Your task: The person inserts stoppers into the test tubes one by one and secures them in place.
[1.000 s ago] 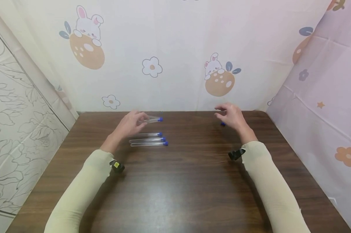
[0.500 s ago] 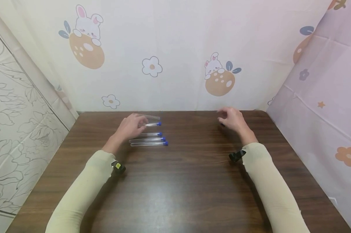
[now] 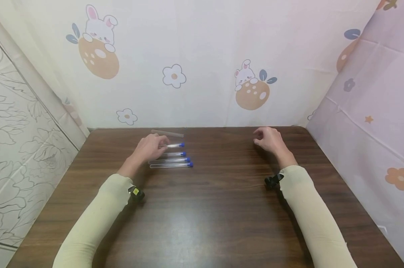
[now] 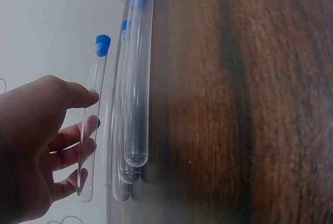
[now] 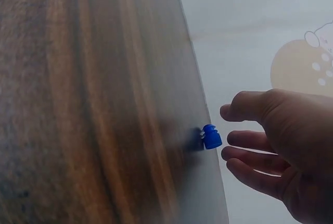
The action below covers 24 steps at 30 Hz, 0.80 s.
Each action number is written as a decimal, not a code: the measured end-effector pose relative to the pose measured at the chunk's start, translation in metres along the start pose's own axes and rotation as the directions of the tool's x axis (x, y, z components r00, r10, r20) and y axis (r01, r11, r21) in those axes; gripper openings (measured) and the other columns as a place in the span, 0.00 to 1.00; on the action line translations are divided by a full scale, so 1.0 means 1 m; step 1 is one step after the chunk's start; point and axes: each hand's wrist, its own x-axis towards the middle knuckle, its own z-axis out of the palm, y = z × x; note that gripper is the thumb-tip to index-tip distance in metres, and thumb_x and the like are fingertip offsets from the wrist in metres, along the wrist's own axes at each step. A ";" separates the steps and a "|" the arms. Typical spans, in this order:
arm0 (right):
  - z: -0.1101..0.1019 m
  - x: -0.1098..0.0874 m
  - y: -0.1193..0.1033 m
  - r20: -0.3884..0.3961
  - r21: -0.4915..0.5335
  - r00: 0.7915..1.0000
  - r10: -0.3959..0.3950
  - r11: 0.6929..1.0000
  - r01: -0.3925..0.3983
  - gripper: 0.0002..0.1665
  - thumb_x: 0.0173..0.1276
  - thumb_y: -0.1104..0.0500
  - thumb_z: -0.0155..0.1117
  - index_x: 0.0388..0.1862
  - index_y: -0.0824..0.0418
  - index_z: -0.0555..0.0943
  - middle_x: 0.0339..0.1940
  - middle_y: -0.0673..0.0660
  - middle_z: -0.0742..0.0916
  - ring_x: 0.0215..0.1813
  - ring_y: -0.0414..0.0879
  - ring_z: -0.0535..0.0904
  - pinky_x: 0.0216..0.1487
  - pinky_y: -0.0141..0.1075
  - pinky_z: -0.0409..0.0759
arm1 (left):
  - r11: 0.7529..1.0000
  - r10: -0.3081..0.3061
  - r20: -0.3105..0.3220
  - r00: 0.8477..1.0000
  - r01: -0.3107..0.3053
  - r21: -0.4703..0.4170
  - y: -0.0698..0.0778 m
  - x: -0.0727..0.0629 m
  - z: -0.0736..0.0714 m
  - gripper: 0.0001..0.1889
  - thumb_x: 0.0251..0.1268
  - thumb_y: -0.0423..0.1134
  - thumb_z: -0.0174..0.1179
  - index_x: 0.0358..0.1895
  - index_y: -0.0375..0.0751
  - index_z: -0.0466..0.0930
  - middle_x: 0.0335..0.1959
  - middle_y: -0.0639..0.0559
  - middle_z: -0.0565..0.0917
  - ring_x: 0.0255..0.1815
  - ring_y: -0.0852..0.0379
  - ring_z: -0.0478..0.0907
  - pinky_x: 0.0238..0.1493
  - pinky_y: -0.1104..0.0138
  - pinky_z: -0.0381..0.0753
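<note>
My left hand [image 3: 150,147] holds a clear test tube [image 4: 99,73] with a blue stopper [image 4: 102,47], thumb on one side and fingers on the other. Beside it on the table lie three more stoppered tubes [image 4: 136,88], roughly parallel, their blue ends pointing right in the head view. Behind the left hand lies a tube without a stopper [image 3: 167,133]. My right hand [image 3: 270,140] is at the far right, fingers loosely bent and apart. Just off its fingertips a loose blue stopper [image 5: 212,137] sits on the table; the hand hides it in the head view.
The dark wood-grain table [image 3: 195,208] ends at the back against a pale printed curtain [image 3: 208,93]. Further curtains hang along the left and right sides. A small black camera [image 3: 136,192] is strapped at the left wrist, another [image 3: 273,181] at the right.
The left hand has brought its stoppered tube nearer to the row, uncovering the unstoppered tube behind. The right hand has moved slightly right and nearer, now covering the loose stopper in the head view.
</note>
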 end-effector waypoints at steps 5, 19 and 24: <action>0.001 -0.002 0.002 0.026 -0.001 0.999 0.034 0.999 -0.034 0.23 0.80 0.60 0.68 0.68 0.70 0.85 0.65 0.75 0.90 0.69 0.71 0.85 0.74 0.68 0.80 | 1.000 -0.002 0.020 1.000 0.002 0.023 -0.008 0.002 0.009 0.12 0.80 0.45 0.64 0.60 0.53 0.90 0.51 0.41 0.91 0.55 0.40 0.87 0.53 0.40 0.86; 0.003 -0.003 0.008 0.042 -0.030 0.999 0.034 0.999 -0.033 0.21 0.79 0.61 0.71 0.66 0.71 0.86 0.60 0.74 0.92 0.64 0.71 0.87 0.72 0.69 0.81 | 0.998 -0.020 0.045 0.999 0.017 0.063 -0.061 0.027 0.063 0.12 0.77 0.53 0.66 0.58 0.65 0.89 0.50 0.53 0.90 0.54 0.49 0.87 0.53 0.47 0.89; 0.005 -0.003 0.009 0.029 -0.041 0.999 0.033 0.999 -0.032 0.20 0.79 0.61 0.71 0.63 0.71 0.87 0.60 0.74 0.92 0.63 0.71 0.87 0.71 0.69 0.81 | 0.998 -0.050 0.085 0.995 0.047 0.028 -0.055 0.024 0.059 0.12 0.78 0.52 0.65 0.58 0.65 0.90 0.51 0.50 0.89 0.54 0.48 0.86 0.56 0.47 0.88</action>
